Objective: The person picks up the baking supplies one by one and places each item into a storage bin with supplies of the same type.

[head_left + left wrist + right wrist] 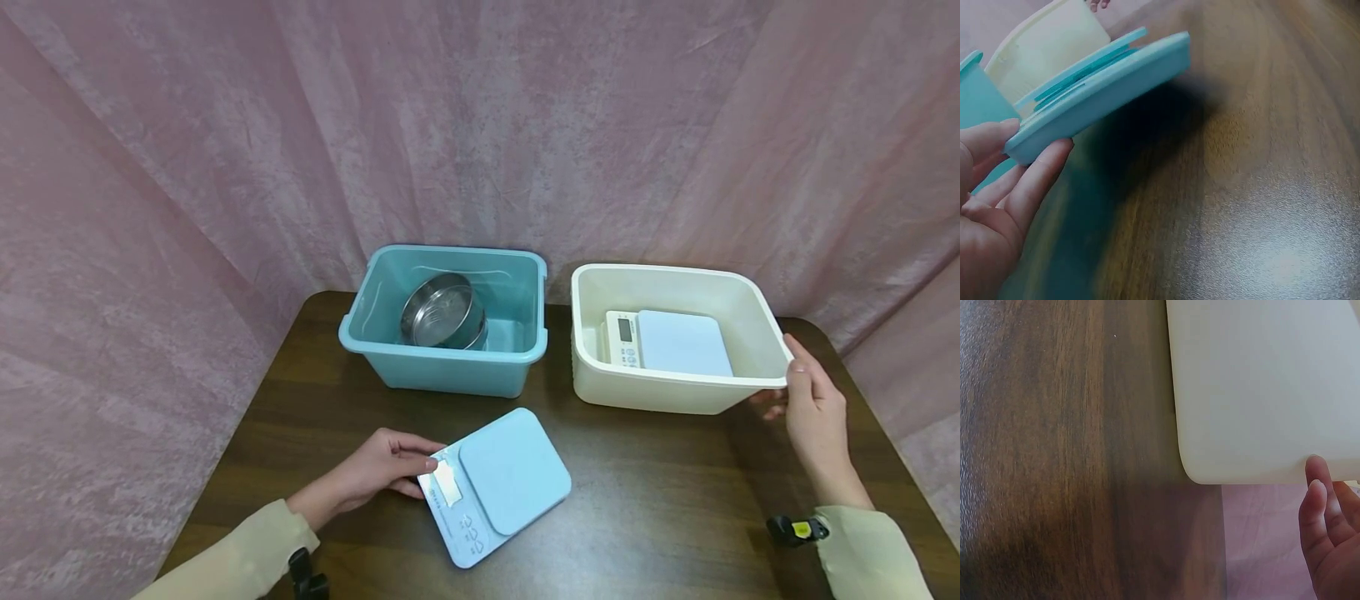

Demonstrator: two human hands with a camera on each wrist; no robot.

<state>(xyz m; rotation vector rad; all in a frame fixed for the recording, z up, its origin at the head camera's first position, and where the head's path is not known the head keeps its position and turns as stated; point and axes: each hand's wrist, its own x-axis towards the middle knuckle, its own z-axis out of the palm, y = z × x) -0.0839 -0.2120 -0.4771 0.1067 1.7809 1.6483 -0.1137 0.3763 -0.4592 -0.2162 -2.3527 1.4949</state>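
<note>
My left hand (pixel 375 475) pinches a pale blue kitchen scale (pixel 517 475) by its display end, thumb on top and fingers beneath. In the left wrist view the scale (pixel 1104 100) is tilted and held above the table, its shadow below. At the right, my right hand (pixel 813 417) holds the near right corner of a white bin (pixel 652 392); in the right wrist view fingertips (pixel 1316 465) touch the bin's outer wall. Inside that bin lies another kitchen scale (pixel 682 342) with a cream control panel and a pale blue platform.
A blue-green bin (pixel 450 371) stands left of the white one, holding round metal pan-like items (pixel 442 312). Both bins sit towards the back of the dark wooden table (pixel 637 517). A pink curtain (pixel 480 125) hangs behind.
</note>
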